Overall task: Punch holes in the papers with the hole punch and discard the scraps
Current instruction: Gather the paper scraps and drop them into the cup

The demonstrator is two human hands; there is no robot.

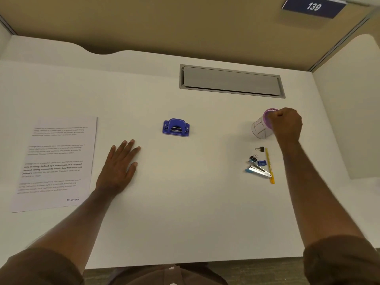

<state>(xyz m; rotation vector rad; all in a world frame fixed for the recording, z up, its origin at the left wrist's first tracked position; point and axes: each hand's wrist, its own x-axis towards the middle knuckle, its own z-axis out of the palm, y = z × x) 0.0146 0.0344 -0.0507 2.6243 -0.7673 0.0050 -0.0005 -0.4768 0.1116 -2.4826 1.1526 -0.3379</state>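
Blue punch: the hole punch point(176, 127) sits mid-desk, untouched, well apart from both hands.
Papers: printed papers point(56, 163) lie flat at the desk's left edge, just beside the left hand, not yet fed to the punch.
Right hand: the right hand point(286, 124) curls its fingers over the purple rim of a small white cup point(261, 127), gripping it; the cup leans toward the left.
Left hand: the left hand point(121, 163) rests flat on the white desk point(195, 202), fingers straight, holding nothing.
Step in hand: apparently readying the cup as a scrap bin; setting it upright near the punch would likely serve best.
Care: keep the cup clear of the yellow pen point(269, 165), binder clips point(256, 155) and staple remover point(258, 171) just below it.
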